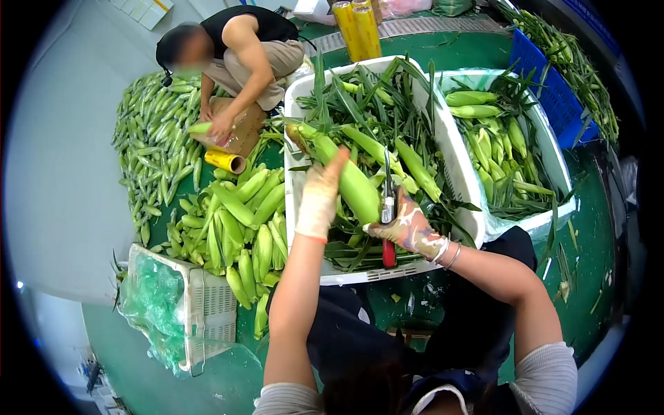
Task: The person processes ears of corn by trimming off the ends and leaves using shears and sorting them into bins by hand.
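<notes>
Clearly, corn (357,191) in left hand (320,195), yellow roll (223,162), lettering (216,160) blurred

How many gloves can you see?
2: a pale glove on the wearer's left hand and a patterned glove on the right hand. Others could be hidden.

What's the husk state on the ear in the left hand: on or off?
On: the ear in the left hand is smooth green along its visible side, no kernels showing. Underside hidden.

The long green corn ear (353,188) looks smooth. The big white tub (346,279) is plastic. The thin green plastic bag (151,294) looks shiny.
</notes>
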A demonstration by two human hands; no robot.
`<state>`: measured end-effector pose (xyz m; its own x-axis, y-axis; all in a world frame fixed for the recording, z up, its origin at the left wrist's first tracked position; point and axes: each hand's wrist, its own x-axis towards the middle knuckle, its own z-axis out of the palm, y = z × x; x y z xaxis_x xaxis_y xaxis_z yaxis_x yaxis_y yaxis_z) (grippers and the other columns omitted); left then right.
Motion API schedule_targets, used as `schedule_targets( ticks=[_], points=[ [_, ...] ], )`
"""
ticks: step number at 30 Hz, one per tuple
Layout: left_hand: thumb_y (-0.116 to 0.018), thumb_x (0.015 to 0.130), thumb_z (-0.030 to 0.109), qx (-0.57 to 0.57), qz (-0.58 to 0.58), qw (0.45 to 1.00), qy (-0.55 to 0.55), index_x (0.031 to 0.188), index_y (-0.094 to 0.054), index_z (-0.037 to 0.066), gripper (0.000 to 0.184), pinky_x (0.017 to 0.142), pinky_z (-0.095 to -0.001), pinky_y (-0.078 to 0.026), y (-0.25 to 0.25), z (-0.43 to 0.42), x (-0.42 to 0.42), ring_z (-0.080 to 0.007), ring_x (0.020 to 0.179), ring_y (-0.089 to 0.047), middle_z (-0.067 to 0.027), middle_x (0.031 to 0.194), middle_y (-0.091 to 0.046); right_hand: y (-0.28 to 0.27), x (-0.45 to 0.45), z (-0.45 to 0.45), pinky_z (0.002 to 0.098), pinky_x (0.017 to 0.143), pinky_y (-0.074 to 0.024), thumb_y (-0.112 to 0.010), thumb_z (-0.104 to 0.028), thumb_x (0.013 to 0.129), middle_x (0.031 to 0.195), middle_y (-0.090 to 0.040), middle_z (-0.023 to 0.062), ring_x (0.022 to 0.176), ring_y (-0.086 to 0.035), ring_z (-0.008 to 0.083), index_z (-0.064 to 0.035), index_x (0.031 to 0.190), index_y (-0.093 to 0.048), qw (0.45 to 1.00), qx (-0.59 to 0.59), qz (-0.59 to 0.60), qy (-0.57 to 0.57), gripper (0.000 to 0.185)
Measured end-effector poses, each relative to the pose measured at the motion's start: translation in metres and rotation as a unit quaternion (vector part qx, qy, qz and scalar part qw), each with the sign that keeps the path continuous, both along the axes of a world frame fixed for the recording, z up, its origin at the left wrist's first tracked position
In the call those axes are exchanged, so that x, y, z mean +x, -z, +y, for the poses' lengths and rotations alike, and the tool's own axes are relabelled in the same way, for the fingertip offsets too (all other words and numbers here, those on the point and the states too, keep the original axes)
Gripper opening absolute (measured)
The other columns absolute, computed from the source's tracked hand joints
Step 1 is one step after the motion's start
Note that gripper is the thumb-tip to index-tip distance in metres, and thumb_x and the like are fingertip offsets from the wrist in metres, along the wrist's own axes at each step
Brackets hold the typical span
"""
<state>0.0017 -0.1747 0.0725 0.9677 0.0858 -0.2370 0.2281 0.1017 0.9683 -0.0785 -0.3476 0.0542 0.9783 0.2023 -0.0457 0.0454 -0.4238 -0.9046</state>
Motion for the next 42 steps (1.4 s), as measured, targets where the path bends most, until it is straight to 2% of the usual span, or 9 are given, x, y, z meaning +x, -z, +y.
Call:
schedule_targets(
  ticks=[5, 14, 20, 24, 30, 31, 36, 39, 42],
  points=[
    [-0.071, 0.074, 0.02, 0.162, -0.083, 0.983, 0.002, 0.103, -0.055, -0.007, 0.043, 0.078, -0.0291, -0.047, 0.011, 0.002, -0.021, -0.022, 0.083, -0.06, -0.0152, 0.096, -0.064, -0.003, -0.017, -0.007, 0.0388, 0.075, -0.0495, -0.079, -0.04, 0.062, 0.088, -0.059, 0.0226, 0.082, -0.061, 0.0349, 0.0014, 0.107, -0.036, 0.989, -0.067, 0.012, -0.132, 0.075],
    [-0.07, 0.072, 0.024, 0.349, -0.093, 0.905, 0.223, 0.11, -0.055, -0.001, 0.048, 0.079, -0.035, -0.048, 0.01, 0.007, -0.049, -0.0293, 0.086, -0.063, -0.0161, 0.094, -0.065, -0.003, 0.03, -0.046, 0.0306, 0.066, -0.0473, -0.078, -0.031, 0.068, 0.082, -0.058, 0.0106, 0.073, -0.055, 0.0171, 0.0003, 0.102, -0.041, 0.966, -0.022, 0.122, -0.225, 0.06],
    [-0.075, 0.071, 0.018, 0.265, 0.0, 0.936, 0.232, 0.117, -0.05, -0.005, 0.057, 0.078, -0.0277, -0.05, 0.024, 0.024, -0.05, -0.0184, 0.084, -0.064, -0.013, 0.095, -0.066, 0.005, 0.02, -0.049, 0.0246, 0.042, -0.0442, -0.072, -0.019, 0.074, 0.054, -0.054, 0.0026, 0.044, -0.052, 0.0108, -0.002, 0.07, -0.055, 0.945, 0.103, 0.242, -0.196, 0.024],
    [-0.07, 0.072, 0.016, 0.113, 0.013, 0.957, 0.268, 0.105, -0.053, -0.005, 0.043, 0.067, -0.0284, -0.051, -0.002, 0.053, -0.043, -0.019, 0.071, -0.062, -0.0116, 0.082, -0.063, 0.0, 0.009, -0.054, 0.0236, 0.055, -0.0497, -0.072, -0.019, 0.077, 0.068, -0.058, 0.0021, 0.056, -0.057, 0.0104, -0.0029, 0.08, -0.055, 0.869, 0.199, 0.396, -0.22, 0.023],
    [-0.073, 0.061, 0.026, -0.23, 0.105, 0.888, 0.385, 0.095, -0.057, -0.006, 0.05, 0.059, -0.0348, -0.05, 0.004, 0.04, -0.056, -0.0252, 0.063, -0.059, -0.0153, 0.072, -0.059, -0.022, 0.002, -0.039, 0.0239, 0.067, -0.047, -0.07, -0.016, 0.078, 0.09, -0.058, 0.0023, 0.078, -0.055, 0.0111, -0.0044, 0.109, -0.054, 0.884, 0.198, 0.284, -0.314, 0.037],
    [-0.073, 0.06, 0.028, -0.237, 0.149, 0.877, 0.391, 0.091, -0.056, -0.006, 0.05, 0.055, -0.0361, -0.049, 0.005, 0.035, -0.06, -0.0265, 0.061, -0.058, -0.0169, 0.071, -0.058, -0.023, 0.003, -0.036, 0.0244, 0.061, -0.048, -0.07, -0.016, 0.077, 0.089, -0.06, 0.0047, 0.075, -0.057, 0.0113, -0.0029, 0.107, -0.055, 0.837, 0.349, 0.264, -0.329, 0.036],
    [-0.068, 0.072, 0.043, -0.188, 0.121, 0.935, 0.277, 0.105, -0.056, -0.007, 0.061, 0.053, -0.0317, -0.05, 0.0, 0.048, -0.067, -0.0211, 0.058, -0.058, -0.0125, 0.07, -0.059, -0.021, 0.005, -0.047, 0.0268, 0.047, -0.0493, -0.068, -0.023, 0.079, 0.057, -0.056, 0.0041, 0.047, -0.055, 0.0124, -0.0015, 0.068, -0.056, 0.901, 0.269, 0.314, -0.134, 0.027],
    [-0.054, 0.082, 0.058, 0.014, 0.04, 0.999, 0.009, 0.112, -0.057, 0.003, 0.063, 0.058, -0.0278, -0.049, -0.013, 0.093, -0.057, -0.0154, 0.059, -0.055, -0.0039, 0.069, -0.057, -0.019, 0.015, -0.105, 0.0271, 0.055, -0.0486, -0.064, -0.027, 0.084, 0.068, -0.059, 0.0044, 0.061, -0.06, 0.0137, -0.0023, 0.076, -0.059, 0.92, 0.243, 0.215, -0.222, 0.027],
    [-0.052, 0.085, 0.056, -0.027, -0.029, 0.981, -0.188, 0.106, -0.056, 0.003, 0.056, 0.068, -0.0267, -0.045, -0.002, 0.181, -0.037, -0.0154, 0.071, -0.052, -0.0033, 0.08, -0.054, -0.023, 0.029, -0.171, 0.0284, 0.064, -0.0472, -0.071, -0.033, 0.079, 0.079, -0.06, 0.0024, 0.073, -0.058, 0.0116, -0.0063, 0.091, -0.059, 0.955, 0.04, 0.243, -0.166, 0.031]
  ],
)
